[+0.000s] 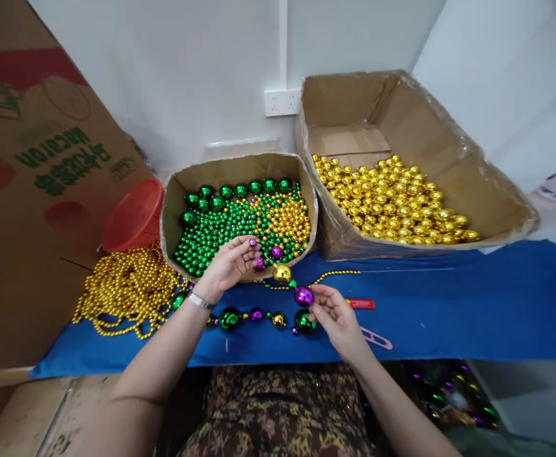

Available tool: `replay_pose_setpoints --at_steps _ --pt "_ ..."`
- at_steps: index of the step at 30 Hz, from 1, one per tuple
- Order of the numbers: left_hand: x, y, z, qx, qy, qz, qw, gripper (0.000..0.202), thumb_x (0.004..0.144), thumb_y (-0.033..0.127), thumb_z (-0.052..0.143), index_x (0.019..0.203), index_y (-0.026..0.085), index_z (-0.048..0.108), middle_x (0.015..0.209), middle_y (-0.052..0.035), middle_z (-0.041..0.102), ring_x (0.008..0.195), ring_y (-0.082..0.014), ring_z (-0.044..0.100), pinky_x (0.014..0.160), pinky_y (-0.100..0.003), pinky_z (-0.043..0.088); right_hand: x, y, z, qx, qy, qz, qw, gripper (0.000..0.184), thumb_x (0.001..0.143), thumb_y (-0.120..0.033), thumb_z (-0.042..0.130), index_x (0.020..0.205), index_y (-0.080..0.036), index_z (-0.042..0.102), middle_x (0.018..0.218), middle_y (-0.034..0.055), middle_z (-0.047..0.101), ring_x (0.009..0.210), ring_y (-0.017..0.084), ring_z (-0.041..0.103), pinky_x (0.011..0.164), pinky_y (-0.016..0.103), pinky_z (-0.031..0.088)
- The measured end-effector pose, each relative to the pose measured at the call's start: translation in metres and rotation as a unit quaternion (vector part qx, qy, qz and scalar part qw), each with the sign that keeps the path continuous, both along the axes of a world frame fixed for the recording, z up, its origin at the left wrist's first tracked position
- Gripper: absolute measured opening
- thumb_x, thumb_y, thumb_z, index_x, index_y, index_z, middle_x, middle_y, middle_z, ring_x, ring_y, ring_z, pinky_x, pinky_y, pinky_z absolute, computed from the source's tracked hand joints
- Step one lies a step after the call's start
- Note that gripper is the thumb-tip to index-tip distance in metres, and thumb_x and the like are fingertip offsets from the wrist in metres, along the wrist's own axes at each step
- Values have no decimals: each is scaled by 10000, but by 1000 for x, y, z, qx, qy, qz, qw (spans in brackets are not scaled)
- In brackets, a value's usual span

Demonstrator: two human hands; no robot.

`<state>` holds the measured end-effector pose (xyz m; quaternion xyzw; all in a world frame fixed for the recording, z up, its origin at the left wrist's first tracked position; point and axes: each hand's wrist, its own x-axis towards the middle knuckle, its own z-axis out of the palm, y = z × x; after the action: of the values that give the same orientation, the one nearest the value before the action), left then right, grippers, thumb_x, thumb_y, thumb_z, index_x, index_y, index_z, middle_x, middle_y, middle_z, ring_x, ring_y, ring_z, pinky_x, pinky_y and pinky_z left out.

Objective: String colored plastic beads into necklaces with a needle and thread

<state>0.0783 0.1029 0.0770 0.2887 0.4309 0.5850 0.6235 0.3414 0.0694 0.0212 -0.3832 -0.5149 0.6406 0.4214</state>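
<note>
My right hand (337,319) is closed on a big shiny purple bead (303,296), part of a bead strand lifted above the table. Up from it the strand continues through a small green bead (292,284), a large gold bead (282,273) and another purple bead (277,252). My left hand (228,265) pinches a small purple bead (252,242) over the front edge of the box of green and gold beads. Below my hands, more of a strand lies on the cloth, with a large green bead (230,318) and a gold bead (278,320) among its beads.
A smaller carton (166,235) holds loose beads; the larger carton (425,120) holds gold balls. Left are gold bead chains (128,285), a red basin (132,216) and a tall box (63,254). A red tag (362,304) and pink clip (377,339) lie on blue cloth (449,311).
</note>
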Motion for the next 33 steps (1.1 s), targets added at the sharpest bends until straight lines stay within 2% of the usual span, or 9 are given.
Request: replay_pose_setpoints --at_steps 4,10,16,20,23,26,29,33 --pt "14 -7 -2 -5 -3 1 1000 250 729 243 765 953 194 665 890 -19 682 748 -122 662 665 -253 562 6 -1 1 16 -13 -2 1000 336 839 -436 640 1104 -250 552 805 -7 574 645 129 591 626 297 517" --pt "22 -11 -1 -11 22 -2 1000 287 679 256 805 932 180 691 758 -13 673 704 -143 668 684 -315 592 10 -1 -1 30 -18 1 999 324 858 -427 617 1118 -248 545 805 -9 565 672 128 594 639 289 510" --pt "28 -13 4 -9 58 12 998 300 656 257 817 914 160 700 745 -14 674 696 -127 657 674 -296 600 13 -2 -4 51 -53 8 997 312 884 -410 571 1137 -233 527 807 -10 549 661 124 598 621 276 503" --pt "31 -14 10 1 116 21 993 298 651 266 815 903 152 701 728 -1 656 650 -104 633 636 -275 597 16 -3 -4 77 -81 -3 994 288 903 -376 542 1153 -233 523 820 -6 556 679 124 614 639 271 508" --pt "37 -14 15 33 160 7 987 273 662 268 806 888 156 700 735 5 646 650 -94 622 640 -265 592 19 0 -1 89 -93 -26 991 289 895 -351 556 1159 -239 529 828 -7 577 692 123 623 668 273 519" --pt "49 -11 16 83 211 -7 974 271 671 248 804 903 163 692 764 3 653 669 -82 613 628 -203 557 23 7 -1 97 -103 -67 988 297 874 -335 581 1151 -238 538 846 -1 608 742 134 638 721 284 528" --pt "64 -8 11 118 248 -1 962 238 705 269 782 889 153 684 755 -4 659 654 -78 606 605 -177 520 28 13 -12 76 -96 -89 989 299 854 -324 592 1132 -230 536 882 13 630 784 145 655 752 297 539" --pt "85 -6 -4 139 279 -1 950 199 770 330 719 832 146 674 732 -12 670 624 -94 607 587 -203 510 32 16 -43 60 -111 -99 987 292 849 -302 567 1128 -223 533 955 43 654 848 158 667 803 324 548"
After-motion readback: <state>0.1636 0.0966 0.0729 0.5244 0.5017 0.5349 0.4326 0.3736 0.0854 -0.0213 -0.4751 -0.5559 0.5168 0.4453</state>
